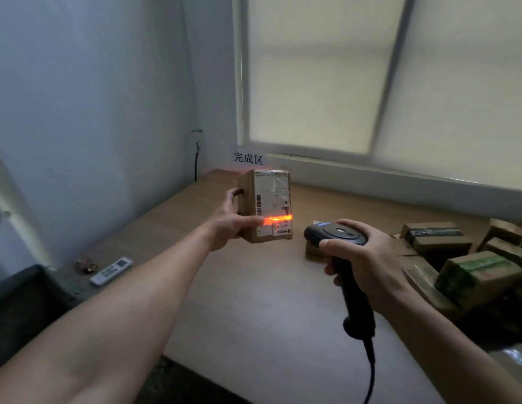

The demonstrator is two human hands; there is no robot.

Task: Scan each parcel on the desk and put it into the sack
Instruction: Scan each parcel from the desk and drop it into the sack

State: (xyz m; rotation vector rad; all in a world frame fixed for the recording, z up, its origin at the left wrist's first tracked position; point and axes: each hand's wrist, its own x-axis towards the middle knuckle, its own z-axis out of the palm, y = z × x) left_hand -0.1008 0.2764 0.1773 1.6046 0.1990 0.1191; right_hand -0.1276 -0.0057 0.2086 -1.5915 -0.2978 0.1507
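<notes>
My left hand (229,221) grips the parcel (265,205) upright above the desk (254,287), label toward me. My right hand (367,258) wraps the scanner (335,234); orange beam crosses the label's lower part.

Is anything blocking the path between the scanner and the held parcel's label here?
Nothing visible does. The scanner in the right hand points across open air at the parcel; its red line lands on the label, just beside the left hand's thumb.
</notes>
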